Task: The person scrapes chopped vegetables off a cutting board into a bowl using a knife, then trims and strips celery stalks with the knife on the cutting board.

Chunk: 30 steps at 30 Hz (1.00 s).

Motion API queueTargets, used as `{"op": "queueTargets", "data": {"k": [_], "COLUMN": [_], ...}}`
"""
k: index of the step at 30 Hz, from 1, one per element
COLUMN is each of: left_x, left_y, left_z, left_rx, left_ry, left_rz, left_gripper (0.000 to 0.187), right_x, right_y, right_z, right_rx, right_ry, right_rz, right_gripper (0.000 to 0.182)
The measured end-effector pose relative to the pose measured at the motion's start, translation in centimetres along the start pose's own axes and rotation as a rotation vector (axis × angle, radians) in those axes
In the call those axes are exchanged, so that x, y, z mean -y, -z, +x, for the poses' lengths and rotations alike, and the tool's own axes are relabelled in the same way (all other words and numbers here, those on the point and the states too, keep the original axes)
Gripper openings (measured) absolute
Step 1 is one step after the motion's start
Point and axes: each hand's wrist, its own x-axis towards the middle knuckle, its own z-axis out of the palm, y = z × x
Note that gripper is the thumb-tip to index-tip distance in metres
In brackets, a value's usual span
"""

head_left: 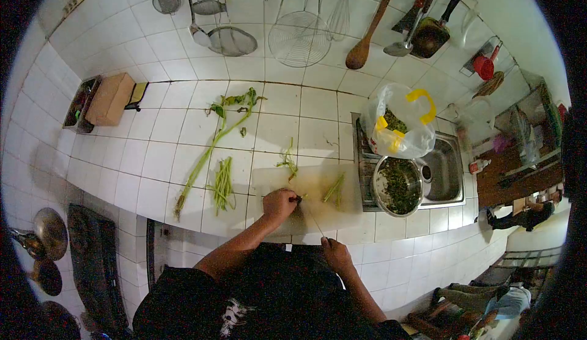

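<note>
My left hand (280, 203) is closed at the left part of a white cutting board (348, 215), its fingertips on a small dark thing I cannot make out. My right hand (336, 255) is wrapped round the dark handle of a knife (315, 221), whose thin blade points up and left over the board. Green stems (334, 189) lie on the board's right part, and a leafy sprig (288, 164) crosses its top edge. Left of the board are a bundle of cut stems (223, 185) and a long leafy stalk (211, 146).
Right of the board, a steel bowl (398, 186) of chopped greens stands by the sink (447, 172), below a plastic bag (400, 120) with yellow handles. A brown box (110, 99) sits at the back left. Utensils hang on the wall. People are at the lower right.
</note>
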Motion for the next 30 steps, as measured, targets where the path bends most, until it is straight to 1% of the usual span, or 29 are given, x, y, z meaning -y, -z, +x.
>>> {"op": "queueTargets", "data": {"k": [2,5,8,9,11,12,14,16,18,20,21,23,26,30], "left_x": [-0.2,-0.4,-0.2,-0.1,0.1,-0.1,-0.6,-1.1,-1.2,-1.0,-1.0,-1.0,-1.3,-1.2], "left_y": [0.1,0.2,0.0,-0.3,-0.8,-0.5,0.4,1.0,1.0,0.7,0.6,0.5,0.7,0.3], "left_z": [-0.2,-0.4,-0.6,-0.5,-0.7,-0.6,-0.3,-0.3,-0.4,-0.7,-0.8,-1.1,-1.3,-1.3], "left_rx": [-0.004,-0.034,-0.055,-0.065,-0.068,-0.059,-0.063,0.015,-0.001,-0.007,-0.012,-0.016,-0.039,-0.075], "left_ry": [-0.002,-0.046,-0.105,-0.118,-0.134,-0.126,-0.124,0.006,0.015,0.028,0.007,-0.013,-0.009,-0.023], "left_rz": [0.015,0.004,-0.012,0.026,0.059,0.053,0.053,0.084,0.050,0.013,0.014,0.017,0.054,0.037], "left_gripper": [0.017,0.017,0.016,0.016,0.015,0.015,0.014,0.013,0.014,0.014,0.015,0.017,0.018,0.016], "right_x": [0.2,-0.3,0.1,0.5,1.1,1.0,1.1,0.9,0.4,-0.1,-0.3,-0.6,-0.1,-1.2], "right_y": [0.1,-0.2,0.0,-0.1,-0.1,-0.2,-0.3,0.1,0.3,0.1,0.1,0.0,0.1,-0.5], "right_z": [-0.2,0.2,0.4,0.6,1.2,1.6,2.7,1.2,0.4,0.0,0.0,0.0,-0.3,-0.1], "right_rx": [0.051,0.032,0.046,0.043,-0.047,-0.050,0.029,0.007,-0.008,-0.013,-0.010,-0.009,-0.014,-0.004], "right_ry": [-0.015,0.030,0.025,0.020,0.258,0.256,0.121,0.120,0.112,-0.044,-0.047,0.019,0.026,0.045], "right_rz": [0.034,0.002,-0.017,-0.012,0.033,0.033,-0.049,-0.061,-0.079,-0.089,-0.090,-0.014,0.020,0.015], "right_gripper": [0.057,0.057,0.058,0.058,0.058,0.058,0.058,0.057,0.056,0.054,0.054,0.053,0.053,0.053]}}
